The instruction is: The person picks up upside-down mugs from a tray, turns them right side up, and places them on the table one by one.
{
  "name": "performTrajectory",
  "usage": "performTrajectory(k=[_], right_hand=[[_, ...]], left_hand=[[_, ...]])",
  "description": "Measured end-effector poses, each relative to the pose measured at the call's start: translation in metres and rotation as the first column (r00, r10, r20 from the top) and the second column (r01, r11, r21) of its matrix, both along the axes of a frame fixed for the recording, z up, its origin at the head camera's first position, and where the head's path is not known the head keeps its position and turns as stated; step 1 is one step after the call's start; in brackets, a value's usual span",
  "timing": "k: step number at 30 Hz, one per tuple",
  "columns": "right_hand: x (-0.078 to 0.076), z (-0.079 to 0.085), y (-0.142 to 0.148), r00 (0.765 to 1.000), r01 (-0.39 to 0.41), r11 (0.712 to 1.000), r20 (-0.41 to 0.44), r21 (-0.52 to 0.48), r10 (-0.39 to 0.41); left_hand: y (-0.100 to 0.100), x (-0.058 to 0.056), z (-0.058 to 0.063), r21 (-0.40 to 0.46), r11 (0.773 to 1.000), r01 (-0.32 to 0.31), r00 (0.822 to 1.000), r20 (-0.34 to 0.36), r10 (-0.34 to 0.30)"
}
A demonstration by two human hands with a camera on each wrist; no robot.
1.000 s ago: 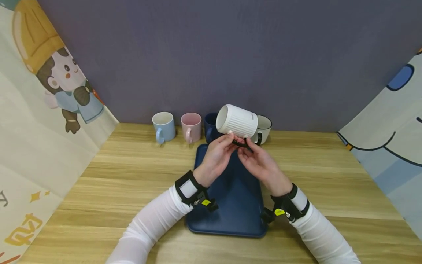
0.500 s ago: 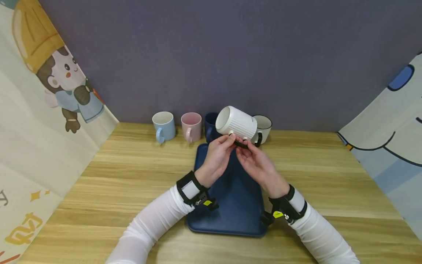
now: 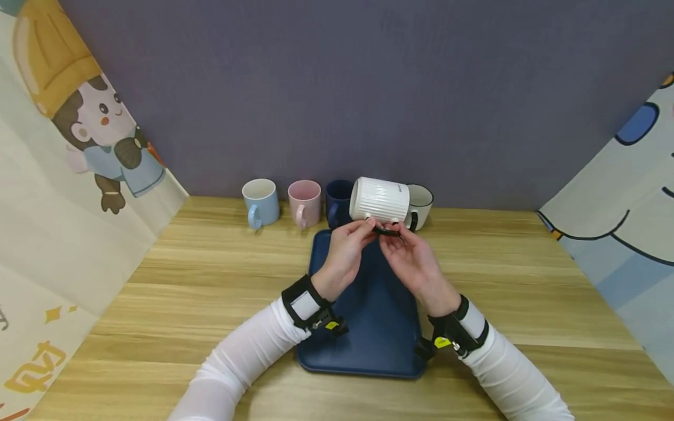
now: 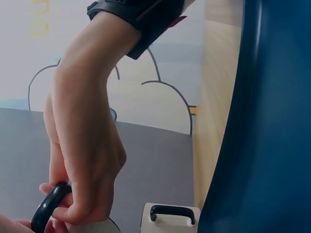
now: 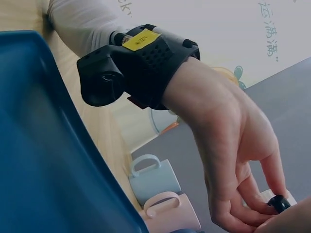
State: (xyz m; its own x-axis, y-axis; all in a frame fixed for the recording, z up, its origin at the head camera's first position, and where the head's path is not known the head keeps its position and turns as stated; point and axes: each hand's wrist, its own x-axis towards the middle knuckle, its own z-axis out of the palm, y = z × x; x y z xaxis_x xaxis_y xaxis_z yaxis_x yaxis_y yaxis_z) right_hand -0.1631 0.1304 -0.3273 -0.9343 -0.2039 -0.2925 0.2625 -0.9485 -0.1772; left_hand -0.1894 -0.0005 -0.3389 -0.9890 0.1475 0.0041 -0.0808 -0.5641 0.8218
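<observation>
A white ribbed mug (image 3: 380,199) lies on its side in the air over the far end of the navy tray (image 3: 376,345), its mouth toward the left. Its black handle (image 4: 51,206) points down at the hands. The left hand (image 3: 344,251) pinches the handle's end nearest the mouth between thumb and fingers. On the end nearest the base, the right hand (image 3: 416,266) grips with curled fingers, as the left wrist view also shows. Part of the handle is hidden behind the fingers.
Along the back wall stand a light blue mug (image 3: 261,202), a pink mug (image 3: 308,202), a navy mug (image 3: 337,199) and a white mug with black rim (image 3: 423,204). The held mug overlaps the last two. The wooden table (image 3: 210,280) surrounds the tray.
The white ribbed mug has turned from a slant to nearly level, its mouth end dropping and shifting a little right. Both hands keep hold of the handle and have moved only slightly.
</observation>
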Motion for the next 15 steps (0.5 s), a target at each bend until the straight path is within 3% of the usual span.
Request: performTrajectory(k=[8, 15], right_hand=[[0.0022, -0.0036, -0.0021, 0.993, 0.035, 0.997, -0.117, 0.071, -0.027], [-0.0003, -0.0065, 0.0006, 0.980, 0.041, 0.999, -0.192, -0.001, -0.041]], left_hand=[[-0.0012, 0.0023, 0.0014, -0.068, 0.998, -0.011, 1.000, -0.026, 0.009], [-0.0016, 0.0029, 0.0021, -0.120, 0.993, 0.004, 0.999, -0.049, -0.010]])
